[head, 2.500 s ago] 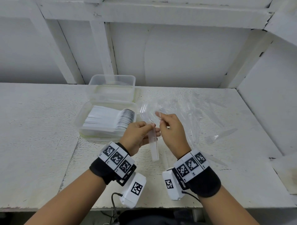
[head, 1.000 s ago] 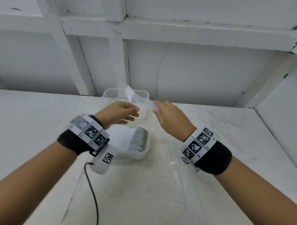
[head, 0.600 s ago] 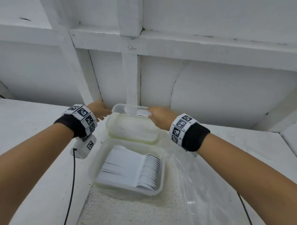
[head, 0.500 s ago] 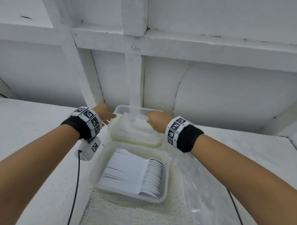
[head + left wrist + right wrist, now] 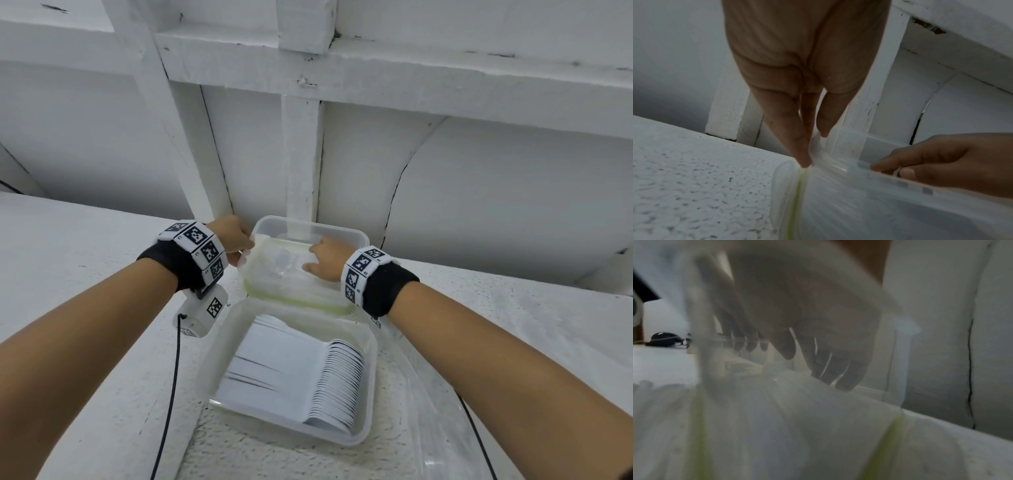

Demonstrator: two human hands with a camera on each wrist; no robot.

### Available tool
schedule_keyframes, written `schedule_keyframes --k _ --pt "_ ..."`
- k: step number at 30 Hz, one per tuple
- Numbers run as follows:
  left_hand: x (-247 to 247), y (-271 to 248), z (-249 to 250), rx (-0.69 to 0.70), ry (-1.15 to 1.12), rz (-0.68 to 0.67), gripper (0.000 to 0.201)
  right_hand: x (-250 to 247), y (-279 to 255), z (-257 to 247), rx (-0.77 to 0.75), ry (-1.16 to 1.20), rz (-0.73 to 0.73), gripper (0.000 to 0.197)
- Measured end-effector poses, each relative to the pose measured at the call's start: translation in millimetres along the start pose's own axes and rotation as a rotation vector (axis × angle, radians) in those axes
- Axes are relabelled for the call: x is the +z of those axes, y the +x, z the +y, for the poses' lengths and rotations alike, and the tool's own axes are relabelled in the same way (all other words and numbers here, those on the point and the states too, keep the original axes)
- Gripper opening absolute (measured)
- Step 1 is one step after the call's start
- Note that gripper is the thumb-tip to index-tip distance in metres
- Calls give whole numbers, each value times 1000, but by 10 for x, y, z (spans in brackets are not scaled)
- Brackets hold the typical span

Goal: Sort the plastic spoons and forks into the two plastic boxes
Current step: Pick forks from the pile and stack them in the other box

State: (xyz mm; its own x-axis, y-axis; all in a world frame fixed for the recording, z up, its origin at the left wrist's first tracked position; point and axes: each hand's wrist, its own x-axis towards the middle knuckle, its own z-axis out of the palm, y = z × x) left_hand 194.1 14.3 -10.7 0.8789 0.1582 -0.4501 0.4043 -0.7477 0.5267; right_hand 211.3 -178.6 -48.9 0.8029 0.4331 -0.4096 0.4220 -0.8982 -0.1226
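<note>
Two clear plastic boxes stand on the white table. The near box holds a neat stack of white spoons. Behind it is the far box, with clear forks lying inside. My left hand pinches that box's left rim; the left wrist view shows the left hand with thumb and fingers on the corner. My right hand reaches down inside the far box, fingers curled on the clear forks. In the blurred right wrist view, thin clear handles cross the right hand.
A crumpled clear plastic bag lies on the table right of the near box. The white wall and its post rise directly behind the far box. A black cable hangs from my left wrist.
Both hands carried the clear forks from over the bag up to the far box. The left hand let go of them and took the rim; the right hand lowered them inside.
</note>
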Motion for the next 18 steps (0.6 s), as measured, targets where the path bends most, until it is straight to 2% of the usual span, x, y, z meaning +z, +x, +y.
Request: schedule_keyframes --k 3,6,12,16,18 --pt "5 9 -14 -2 -12 -1 22 -31 0 -68 -14 131 21 38" --pt "13 24 -13 -1 -18 12 21 -20 -21 -144 -59 206 -27 36" --pt "12 21 -23 -6 -14 4 23 -61 -97 -181 -48 170 -62 39" --pt "-14 -120 40 33 158 54 13 -169 -293 -143 -85 148 -10 43" --pt "-39 -239 71 65 304 136 25 -249 -466 -118 -107 159 30 43"
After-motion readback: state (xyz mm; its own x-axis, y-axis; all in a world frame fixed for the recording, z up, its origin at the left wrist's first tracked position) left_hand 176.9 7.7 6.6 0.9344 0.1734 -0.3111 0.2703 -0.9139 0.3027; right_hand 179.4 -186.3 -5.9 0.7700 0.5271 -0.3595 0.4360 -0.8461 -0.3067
